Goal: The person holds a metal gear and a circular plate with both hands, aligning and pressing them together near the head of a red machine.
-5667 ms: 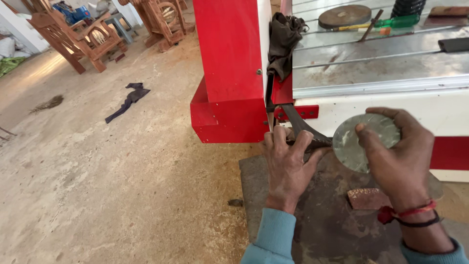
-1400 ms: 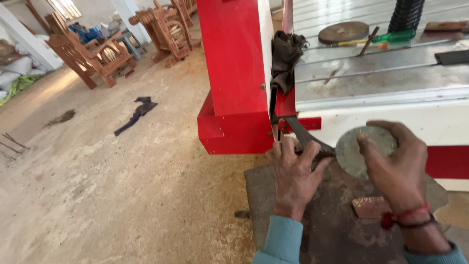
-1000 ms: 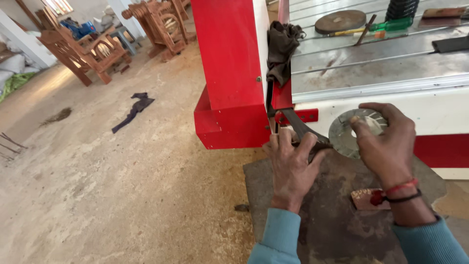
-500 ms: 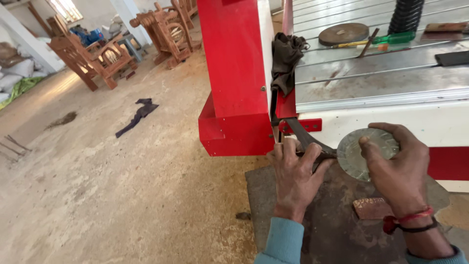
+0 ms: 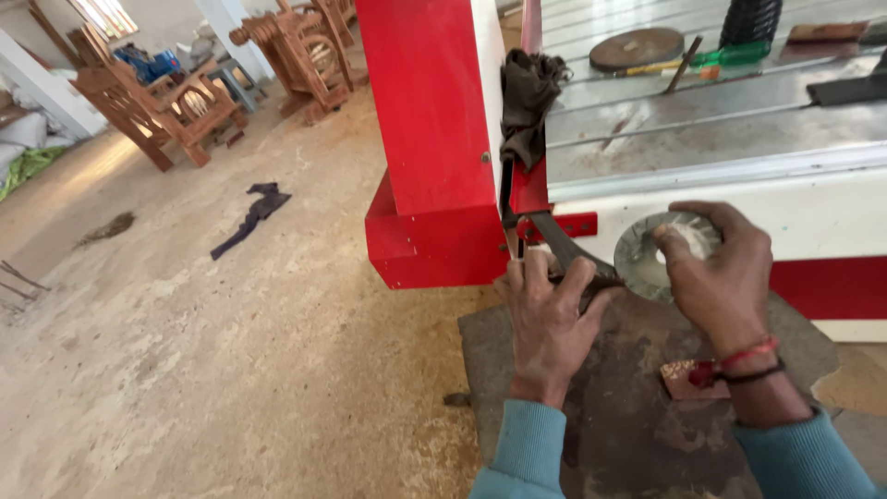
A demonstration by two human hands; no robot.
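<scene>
Little differs from half a second ago: the red machine (image 5: 434, 139) sits a touch lower in view. The right hand (image 5: 716, 268) still clasps the grey metal disc (image 5: 647, 254) against its white panel, the left hand (image 5: 545, 319) grips the dark lever (image 5: 559, 245) (both closed tight). Wooden chairs (image 5: 157, 102) stand across the dusty concrete floor (image 5: 231, 370).

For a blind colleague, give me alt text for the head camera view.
Left hand grips a dark metal bar while right hand holds a round grey metal disc against a red and white machine.
</scene>
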